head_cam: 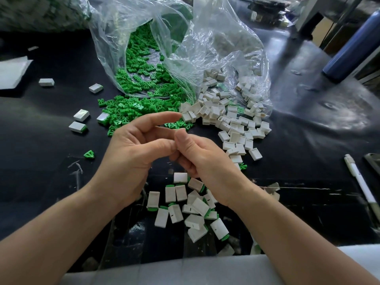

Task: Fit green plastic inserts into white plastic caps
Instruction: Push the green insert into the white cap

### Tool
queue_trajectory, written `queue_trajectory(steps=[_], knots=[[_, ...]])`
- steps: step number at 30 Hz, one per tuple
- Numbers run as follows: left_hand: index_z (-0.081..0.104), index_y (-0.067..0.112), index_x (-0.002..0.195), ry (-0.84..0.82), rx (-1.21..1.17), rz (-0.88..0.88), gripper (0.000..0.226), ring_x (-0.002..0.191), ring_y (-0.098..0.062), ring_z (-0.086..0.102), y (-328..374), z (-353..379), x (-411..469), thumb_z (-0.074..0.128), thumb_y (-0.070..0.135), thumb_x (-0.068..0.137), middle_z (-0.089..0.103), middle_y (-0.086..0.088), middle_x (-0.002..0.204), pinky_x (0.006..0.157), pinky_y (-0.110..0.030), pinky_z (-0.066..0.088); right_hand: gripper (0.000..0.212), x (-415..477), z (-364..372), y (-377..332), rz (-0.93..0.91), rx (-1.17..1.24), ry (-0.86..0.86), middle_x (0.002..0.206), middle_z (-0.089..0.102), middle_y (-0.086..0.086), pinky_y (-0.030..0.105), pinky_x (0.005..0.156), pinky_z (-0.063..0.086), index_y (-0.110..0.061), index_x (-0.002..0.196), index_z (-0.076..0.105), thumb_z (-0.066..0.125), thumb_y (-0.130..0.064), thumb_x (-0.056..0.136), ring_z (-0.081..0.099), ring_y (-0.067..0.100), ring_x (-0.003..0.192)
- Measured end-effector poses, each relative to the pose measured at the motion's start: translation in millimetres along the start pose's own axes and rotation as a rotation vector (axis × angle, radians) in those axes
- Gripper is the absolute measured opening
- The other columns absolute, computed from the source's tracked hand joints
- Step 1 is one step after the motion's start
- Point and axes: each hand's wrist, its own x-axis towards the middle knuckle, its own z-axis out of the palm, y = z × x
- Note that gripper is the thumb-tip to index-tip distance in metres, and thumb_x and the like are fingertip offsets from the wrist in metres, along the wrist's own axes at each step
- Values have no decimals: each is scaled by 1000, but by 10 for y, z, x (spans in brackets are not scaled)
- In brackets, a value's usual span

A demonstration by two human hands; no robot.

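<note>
Green inserts (125, 111) just beyond left hand (131, 149), loosely open; right hand (203, 161) curled, grip unclear.

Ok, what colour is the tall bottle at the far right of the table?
Dark blue; the bottle shows best in the head view.

1. The green inserts (139, 108) in front of me are moulded plastic, matt with a faint sheen.
2. The white caps (234, 128) are smooth, dull plastic.
3. The clear bag (216, 42) is thin plastic film, crinkled and shiny.
4. My table top (308, 140) is black and glossy, scuffed and scratched near my edge.
5. The blue bottle (353, 48) looks smooth, with a satin finish.
6. The pen (358, 179) is smooth white plastic.
</note>
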Motion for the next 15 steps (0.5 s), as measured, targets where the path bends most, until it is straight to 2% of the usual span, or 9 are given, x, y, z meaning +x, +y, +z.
queue_trajectory(steps=[4,7,15], knots=[[72,16,87,4,-13,5,32,63,-21,67,-15,-3,-8,60,-2,64,72,-12,76,54,-24,54,46,-3,30,28,-34,-61,32,47,48,-24,20,57,26,-23,70,52,30,-61,86,43,-6,48],[74,18,87,16,-5,-4,34,66,-21,66,-26,-18,-2,60,-3,64,73,-12,78,58,-24,54,39,3,50,39,-30,-102,65,48,49,-27,22,57,27,-29,67,50,29,-58,83,43,-7,49],[74,17,84,18,-4,-27,34,67,-22,65,-17,-3,-10,59,-3,62,72,-13,78,59,-25,55,37,-13,63,44,-66,-133,87,58,47,-17,34,65,33,-28,68,50,31,-50,91,42,2,60]])
